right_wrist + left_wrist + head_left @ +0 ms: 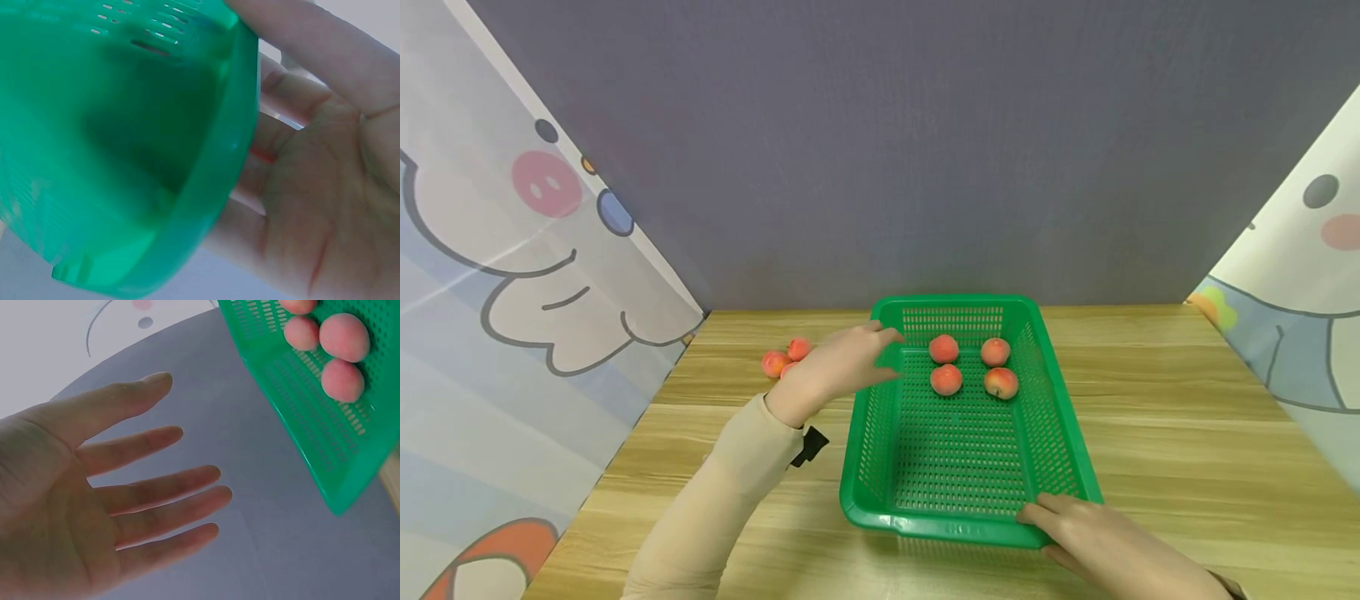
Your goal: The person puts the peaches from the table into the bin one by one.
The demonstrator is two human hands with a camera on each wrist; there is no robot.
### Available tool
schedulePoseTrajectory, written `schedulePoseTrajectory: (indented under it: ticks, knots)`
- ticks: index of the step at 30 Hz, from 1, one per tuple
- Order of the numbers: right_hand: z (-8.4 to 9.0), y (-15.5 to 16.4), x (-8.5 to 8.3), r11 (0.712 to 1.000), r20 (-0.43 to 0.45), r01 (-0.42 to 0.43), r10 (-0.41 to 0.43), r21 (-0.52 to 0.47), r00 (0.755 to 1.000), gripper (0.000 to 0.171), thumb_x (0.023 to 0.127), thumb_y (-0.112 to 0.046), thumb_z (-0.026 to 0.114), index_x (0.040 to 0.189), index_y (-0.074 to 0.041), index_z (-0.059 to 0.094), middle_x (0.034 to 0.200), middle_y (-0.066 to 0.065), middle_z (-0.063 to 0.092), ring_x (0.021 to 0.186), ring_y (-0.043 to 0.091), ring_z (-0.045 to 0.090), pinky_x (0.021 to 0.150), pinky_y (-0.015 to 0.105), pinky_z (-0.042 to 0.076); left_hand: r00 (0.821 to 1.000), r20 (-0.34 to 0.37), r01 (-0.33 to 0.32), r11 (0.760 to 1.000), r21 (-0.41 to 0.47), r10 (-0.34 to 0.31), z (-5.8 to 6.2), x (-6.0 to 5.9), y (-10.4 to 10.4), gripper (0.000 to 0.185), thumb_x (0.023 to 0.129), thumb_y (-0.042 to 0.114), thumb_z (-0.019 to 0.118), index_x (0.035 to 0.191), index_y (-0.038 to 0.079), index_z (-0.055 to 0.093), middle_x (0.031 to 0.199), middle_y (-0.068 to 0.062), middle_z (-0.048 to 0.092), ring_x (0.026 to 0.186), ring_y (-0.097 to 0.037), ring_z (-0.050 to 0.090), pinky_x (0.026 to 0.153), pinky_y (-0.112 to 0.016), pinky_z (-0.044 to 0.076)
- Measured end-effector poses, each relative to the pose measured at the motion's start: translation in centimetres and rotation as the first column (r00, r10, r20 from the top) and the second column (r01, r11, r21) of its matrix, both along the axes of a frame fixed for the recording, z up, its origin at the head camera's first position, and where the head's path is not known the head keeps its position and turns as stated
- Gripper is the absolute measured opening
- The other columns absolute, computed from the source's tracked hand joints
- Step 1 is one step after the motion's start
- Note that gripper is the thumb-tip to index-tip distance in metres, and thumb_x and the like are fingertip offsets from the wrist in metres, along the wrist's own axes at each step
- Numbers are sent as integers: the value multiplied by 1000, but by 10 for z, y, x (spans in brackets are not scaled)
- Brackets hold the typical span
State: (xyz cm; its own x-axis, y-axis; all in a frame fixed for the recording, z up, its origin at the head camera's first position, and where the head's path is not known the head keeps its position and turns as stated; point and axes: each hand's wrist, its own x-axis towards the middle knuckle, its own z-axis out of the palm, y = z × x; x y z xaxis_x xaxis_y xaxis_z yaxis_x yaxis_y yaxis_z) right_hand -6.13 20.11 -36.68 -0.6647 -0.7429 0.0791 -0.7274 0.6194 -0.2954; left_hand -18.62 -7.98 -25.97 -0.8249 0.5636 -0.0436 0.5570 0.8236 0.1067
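Three peaches [785,358] lie on the wooden desk [1187,433] just left of a green perforated basket [880,475]. Above them the left hand [838,367] hovers with fingers spread wide and holding nothing, its fingertips over the basket's left rim. Four more peaches [945,379] sit in a loose square at the basket's far end. At the near right corner, the right hand [1093,542] grips the rim, thumb on top and fingers underneath, steadying it. The loading step looks partway done; the next move likely calls for the free hand to drop back onto the loose fruit.
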Motion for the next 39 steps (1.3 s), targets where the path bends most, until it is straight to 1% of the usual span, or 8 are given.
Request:
schedulePoseTrajectory:
  ticks: [7, 10, 15, 18, 22, 30, 35, 39]
  knots:
    - [0, 1, 0, 1000, 15, -2, 2, 11, 1000, 32, 75, -17, 67, 104, -7, 58, 93, 2, 60, 81, 16, 59, 61, 30, 49, 999, -25, -30, 997, 70, 31, -8, 0, -22, 44, 80, 25, 66, 119, 9, 54, 118, -10, 53, 87, -21, 60, 66, -28, 49]
    - [-1, 1, 0, 1000, 3, -3, 3, 6, 1000, 32, 75, -17, 67, 104, -7, 58, 94, 3, 61, 81, 16, 59, 61, 30, 50, 999, -29, -40, 994, 98, 43, -11, 0, -31, 43, 81, 24, 65, 119, 7, 54, 116, -9, 54, 88, -22, 59, 69, -30, 48]
    - [-2, 1, 1, 1000, -18, -12, 12, -2, 1000, 33, 74, -17, 68, 103, -7, 58, 93, 3, 60, 80, 16, 59, 60, 29, 49, 995, -20, -97, 989, 108, 100, -16, -1, -45, 41, 82, 24, 63, 118, 8, 54, 113, -9, 54, 85, -23, 60, 59, -29, 47]
    - [-2, 2, 1, 1000, -19, -14, 14, 0, 1000, 32, 74, -17, 68, 103, -7, 58, 92, 3, 60, 80, 16, 59, 60, 29, 49, 993, -33, -107, 987, 118, 112, -20, -3, -54, 40, 82, 23, 63, 117, 6, 54, 111, -11, 55, 86, -25, 60, 63, -32, 48]
    - [-2, 1, 0, 1000, -7, 0, 1, 11, 1000, 32, 75, -17, 67, 104, -6, 58, 94, 4, 61, 82, 18, 60, 61, 31, 50, 992, -52, -105, 983, 152, 115, -27, -6, -66, 39, 81, 21, 64, 115, 4, 55, 107, -12, 57, 86, -26, 60, 67, -36, 48]
    - [-2, 1, 0, 1000, 10, 6, -7, 16, 1000, 32, 76, -17, 67, 105, -7, 58, 95, 4, 61, 83, 19, 60, 62, 32, 50, 988, -85, -110, 975, 194, 129, -42, -9, -81, 35, 80, 18, 65, 111, 3, 58, 95, -10, 58, 83, -23, 57, 66, -35, 47]
    - [-1, 0, 0, 1000, 16, 9, -10, 20, 1000, 32, 75, -17, 67, 105, -7, 58, 95, 4, 61, 83, 18, 59, 62, 32, 50, 990, -85, -98, 976, 196, 116, -50, -9, -89, 35, 80, 15, 66, 111, 1, 58, 97, -12, 57, 86, -26, 58, 67, -34, 48]
    - [-1, 0, 0, 1000, -3, 1, -1, 15, 1000, 32, 75, -17, 67, 104, -7, 58, 94, 4, 61, 82, 18, 60, 61, 31, 50, 989, -95, -89, 976, 201, 110, -58, -12, -94, 35, 79, 12, 66, 110, 0, 57, 102, -13, 59, 83, -24, 60, 67, -32, 49]
